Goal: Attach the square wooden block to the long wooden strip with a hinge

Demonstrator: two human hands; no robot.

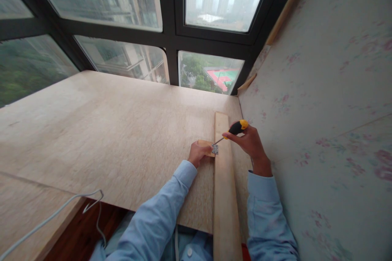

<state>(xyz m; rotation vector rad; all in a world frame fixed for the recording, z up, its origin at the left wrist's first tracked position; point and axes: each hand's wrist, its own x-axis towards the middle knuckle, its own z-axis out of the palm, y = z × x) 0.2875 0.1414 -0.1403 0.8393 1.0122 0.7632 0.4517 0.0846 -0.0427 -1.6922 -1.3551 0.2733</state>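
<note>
A long wooden batten [225, 187] lies on the plywood board [116, 138], running away from me near the right wall. My right hand [249, 142] is closed round a black and yellow screwdriver [235, 128], whose tip meets a small metal bracket [215, 149] at the batten's left edge. My left hand [198, 153] is closed on a short wooden block [206, 144] that butts against the batten at the bracket. Both arms wear light blue sleeves.
A papered wall [321, 102] rises close on the right. Dark-framed windows [171, 40] stand behind the board. A white cable [55, 216] loops over the board's near left edge, above a dark wooden floor [82, 232].
</note>
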